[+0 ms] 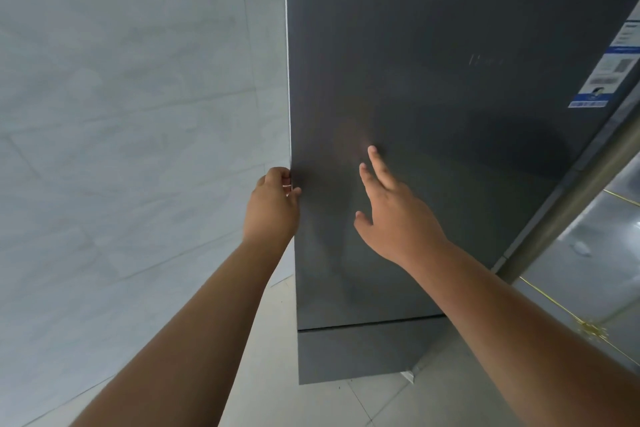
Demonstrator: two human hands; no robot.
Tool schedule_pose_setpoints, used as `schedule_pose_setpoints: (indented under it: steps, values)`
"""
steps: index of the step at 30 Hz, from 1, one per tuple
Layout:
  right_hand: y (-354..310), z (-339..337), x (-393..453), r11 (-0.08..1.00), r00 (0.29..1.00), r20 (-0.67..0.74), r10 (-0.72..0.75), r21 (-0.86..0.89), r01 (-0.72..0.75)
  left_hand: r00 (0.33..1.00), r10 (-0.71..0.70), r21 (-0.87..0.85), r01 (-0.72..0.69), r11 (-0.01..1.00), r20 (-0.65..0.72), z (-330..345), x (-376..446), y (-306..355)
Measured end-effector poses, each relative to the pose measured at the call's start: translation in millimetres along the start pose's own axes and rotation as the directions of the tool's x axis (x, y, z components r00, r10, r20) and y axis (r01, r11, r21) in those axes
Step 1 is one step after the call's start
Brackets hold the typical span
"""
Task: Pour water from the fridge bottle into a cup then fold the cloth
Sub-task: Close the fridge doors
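Pale grey wall tiles fill the left side, and light floor tiles run below. One dark grey fridge stands shut, so the bottle inside cannot be seen; one upper door and one lower panel show, with one label near the right edge. The left hand is curled around the door's left edge, fingers clamped on it. The right hand is spread, fingers apart, close against the door front.
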State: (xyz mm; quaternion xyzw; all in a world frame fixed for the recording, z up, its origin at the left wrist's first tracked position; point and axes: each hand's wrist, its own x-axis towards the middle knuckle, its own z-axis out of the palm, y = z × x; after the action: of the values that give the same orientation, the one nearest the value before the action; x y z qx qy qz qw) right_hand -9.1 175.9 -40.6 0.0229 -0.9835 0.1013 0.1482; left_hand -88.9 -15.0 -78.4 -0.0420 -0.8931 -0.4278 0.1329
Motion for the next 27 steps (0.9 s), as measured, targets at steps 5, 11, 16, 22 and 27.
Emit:
schedule_pose_setpoints:
  steps: [5,11,16,22,27]
  values:
    - [2.4,8.8,1.0,1.0,1.0,-0.02,0.006,0.002,-0.006,1.0,0.025,0.023,-0.025,0.999,0.0,2.4,3.4,-3.2]
    - [-2.5,13.4,0.3,0.999,0.999,-0.038,0.027,0.019,-0.026,1.0,0.026,0.001,-0.026,1.0,0.003,3.3,2.3,-4.0]
    - [-2.2,12.2,-0.5,0.998,0.998,-0.039,0.043,0.048,-0.041,0.999,0.018,-0.006,-0.017,1.0,0.03,3.9,2.8,-3.2]
    - [7.3,12.9,-13.3,0.989,0.993,0.04,0.11,0.094,-0.113,0.995,0.096,-0.025,-0.096,0.995,-0.021,17.4,-18.1,11.0]
    - [26.8,14.2,-27.5,0.981,0.983,0.062,0.173,0.082,-0.178,0.972,0.167,0.065,-0.158,0.985,-0.167,26.2,-35.0,22.6]
